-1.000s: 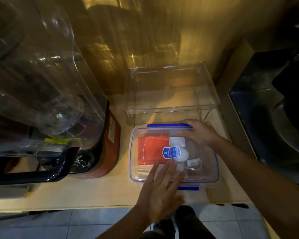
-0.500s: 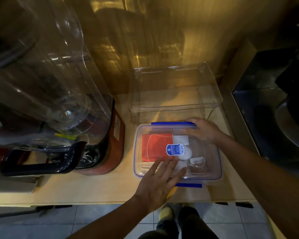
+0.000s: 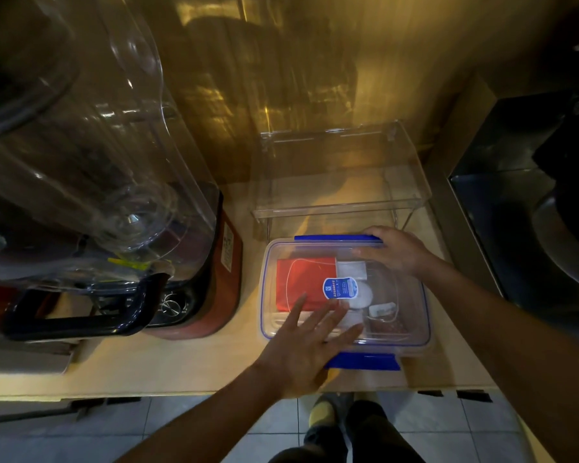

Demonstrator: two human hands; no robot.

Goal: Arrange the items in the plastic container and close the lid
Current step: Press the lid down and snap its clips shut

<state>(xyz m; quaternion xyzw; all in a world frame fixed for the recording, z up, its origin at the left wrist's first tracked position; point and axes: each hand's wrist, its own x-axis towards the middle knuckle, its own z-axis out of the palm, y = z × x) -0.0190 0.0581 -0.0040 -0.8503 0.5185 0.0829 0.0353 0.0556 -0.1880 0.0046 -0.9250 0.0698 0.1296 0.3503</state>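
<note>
Lid (image 3: 395,295) on plastic container (image 3: 264,295), left hand (image 3: 301,352) flat, right hand (image 3: 398,250) splayed on top.

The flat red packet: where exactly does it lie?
In the head view, the flat red packet lies inside the clear plastic container, left half, beside a white pouch.

I see the plastic container (image 3: 345,295) near the counter's (image 3: 181,362) front edge, its clear lid (image 3: 398,315) lying on top. My left hand (image 3: 301,349) lies flat, fingers spread, on the lid's front left corner; my right hand (image 3: 398,252) rests at the back right, by the rear blue latch (image 3: 328,237). Inside, a red packet (image 3: 301,279) and, I think, white items.
</note>
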